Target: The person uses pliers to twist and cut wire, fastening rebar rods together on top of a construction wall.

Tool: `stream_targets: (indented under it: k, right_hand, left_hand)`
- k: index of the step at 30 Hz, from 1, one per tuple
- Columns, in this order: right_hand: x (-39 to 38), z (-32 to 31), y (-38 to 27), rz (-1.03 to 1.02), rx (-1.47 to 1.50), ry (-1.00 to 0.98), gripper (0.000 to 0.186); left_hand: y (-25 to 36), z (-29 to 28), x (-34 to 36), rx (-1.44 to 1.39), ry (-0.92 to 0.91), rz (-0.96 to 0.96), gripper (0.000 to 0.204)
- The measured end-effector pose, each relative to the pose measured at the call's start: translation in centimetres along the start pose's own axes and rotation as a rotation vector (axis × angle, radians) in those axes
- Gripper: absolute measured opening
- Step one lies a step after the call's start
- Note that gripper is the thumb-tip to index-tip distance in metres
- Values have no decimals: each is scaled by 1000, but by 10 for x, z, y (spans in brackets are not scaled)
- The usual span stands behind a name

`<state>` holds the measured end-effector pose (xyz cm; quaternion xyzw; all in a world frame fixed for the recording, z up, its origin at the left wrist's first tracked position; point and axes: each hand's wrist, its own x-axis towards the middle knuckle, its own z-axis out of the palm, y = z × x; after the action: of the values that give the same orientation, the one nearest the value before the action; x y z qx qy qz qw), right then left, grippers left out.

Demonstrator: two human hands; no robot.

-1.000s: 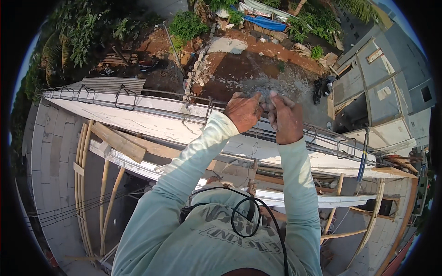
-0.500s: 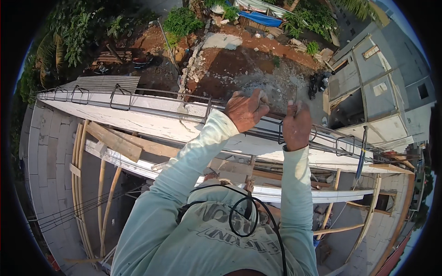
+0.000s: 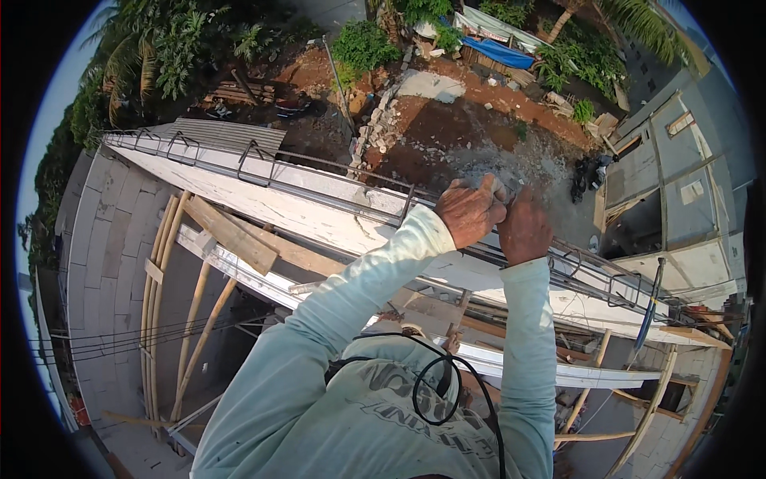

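Both my hands are raised close together over a long cage of steel reinforcing bars (image 3: 339, 201) that runs along the top of a white wall beam (image 3: 319, 214). My left hand (image 3: 472, 212) is closed, thumb and fingers bent together; whatever it may pinch is too small to make out. Just to its right, my right hand (image 3: 527, 227) is also closed with its fingers curled, and its grip is hidden too. Bent stirrups (image 3: 254, 162) stand up along the cage on the left. The bars pass below both hands.
Below me, wooden planks (image 3: 231, 234) and poles (image 3: 162, 295) lean inside the block walls (image 3: 100, 231). A blue strap-like thing (image 3: 650, 307) hangs over the beam at right. Beyond the beam, the ground (image 3: 479, 132) lies far below, with rubble. A black cable (image 3: 435, 351) loops across my chest.
My right hand has come in close to my left; before, there was a gap between them. The whole view has shifted, so the wall and bars sit further right.
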<state>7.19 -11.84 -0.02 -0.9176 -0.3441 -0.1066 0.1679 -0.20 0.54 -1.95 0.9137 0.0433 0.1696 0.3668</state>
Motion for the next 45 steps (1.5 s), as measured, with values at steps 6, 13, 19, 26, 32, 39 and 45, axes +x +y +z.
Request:
stream_targets:
  k: [6, 13, 19, 26, 32, 39, 45]
  right_hand:
    - [2, 4, 0, 32, 3, -56, 20]
    - [5, 3, -2, 45, -72, -41, 15]
    - [3, 2, -5, 35, -62, -23, 12]
    - [3, -1, -8, 62, -86, -35, 10]
    - [2, 0, -6, 40, -76, -8, 10]
    - [1, -1, -6, 40, -38, 12, 8]
    - [4, -1, -1, 59, 163, 348, 19]
  left_hand:
    - [18, -51, -3, -310, -56, -117, 31]
    - [-55, -136, -15, -328, -432, -198, 48]
    - [-76, -124, -4, -222, -620, -153, 40]
    - [-72, -127, 19, -231, -835, -70, 29]
    - [-64, -109, 18, -89, -762, -261, 19]
    - [-72, -90, 1, 257, -505, 49, 15]
    - [-42, -110, 9, 45, -636, -305, 16]
